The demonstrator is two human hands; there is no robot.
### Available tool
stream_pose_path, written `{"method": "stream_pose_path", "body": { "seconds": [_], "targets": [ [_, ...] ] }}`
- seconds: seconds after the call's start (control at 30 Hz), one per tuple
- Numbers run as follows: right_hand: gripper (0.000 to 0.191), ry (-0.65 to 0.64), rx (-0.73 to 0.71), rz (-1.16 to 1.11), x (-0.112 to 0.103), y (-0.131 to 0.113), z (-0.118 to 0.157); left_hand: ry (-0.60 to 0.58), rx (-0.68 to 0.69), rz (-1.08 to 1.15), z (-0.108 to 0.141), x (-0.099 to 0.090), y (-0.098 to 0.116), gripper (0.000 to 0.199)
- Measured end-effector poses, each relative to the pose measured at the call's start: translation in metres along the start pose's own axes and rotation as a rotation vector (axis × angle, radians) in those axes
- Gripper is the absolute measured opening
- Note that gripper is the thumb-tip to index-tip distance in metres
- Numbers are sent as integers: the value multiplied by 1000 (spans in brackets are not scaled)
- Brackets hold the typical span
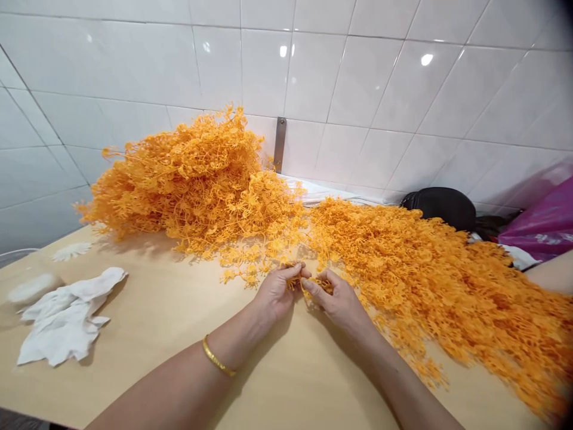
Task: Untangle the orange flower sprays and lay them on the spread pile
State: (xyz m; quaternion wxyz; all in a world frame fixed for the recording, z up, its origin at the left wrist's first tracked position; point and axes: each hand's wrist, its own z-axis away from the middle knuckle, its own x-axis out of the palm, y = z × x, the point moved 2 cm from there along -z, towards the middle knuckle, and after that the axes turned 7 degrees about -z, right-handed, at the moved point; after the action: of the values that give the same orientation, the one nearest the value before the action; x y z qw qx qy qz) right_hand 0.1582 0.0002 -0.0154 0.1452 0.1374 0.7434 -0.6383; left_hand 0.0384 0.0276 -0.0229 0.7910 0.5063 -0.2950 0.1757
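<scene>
My left hand, with a gold bracelet on its forearm, pinches a small orange plastic sprig near the middle of the table. Close beside it on the right, my right hand has its fingers closed on the same small orange piece. Behind my left hand rises a tall pile of orange plastic sprigs. A longer, lower heap of the same sprigs spreads from the centre to the right edge, next to my right hand. The fingertips partly hide the held piece.
Crumpled white tissue, a whitish rounded object and a white flower-like piece lie on the table at left. A black case and purple bag stand behind the right heap. Part of an arm shows at right.
</scene>
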Motion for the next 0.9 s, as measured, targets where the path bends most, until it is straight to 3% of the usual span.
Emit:
{"method": "stream_pose_path", "body": {
  "seconds": [0.2, 0.4, 0.5, 0.73, 0.9],
  "targets": [
    [30, -113, -88, -165, 10, -10, 1, 19, -58, 95, 1, 2, -2, 7],
    [28, -430, 3, -412, -2, -15, 7, -231, -188, 48, 2, 1, -1, 20],
    [32, -526, 32, -551, -10, -15, 9, -234, -186, 126, 0, -2, 2, 23],
    [21, -360, 150, -528, -4, -3, 3, -16, -91, 109, -1, -3, 3, 12],
    [28, -213, 105, -313, 6, -6, 3, -10, -34, 128, -2, -2, 0, 6]
  ]
}}
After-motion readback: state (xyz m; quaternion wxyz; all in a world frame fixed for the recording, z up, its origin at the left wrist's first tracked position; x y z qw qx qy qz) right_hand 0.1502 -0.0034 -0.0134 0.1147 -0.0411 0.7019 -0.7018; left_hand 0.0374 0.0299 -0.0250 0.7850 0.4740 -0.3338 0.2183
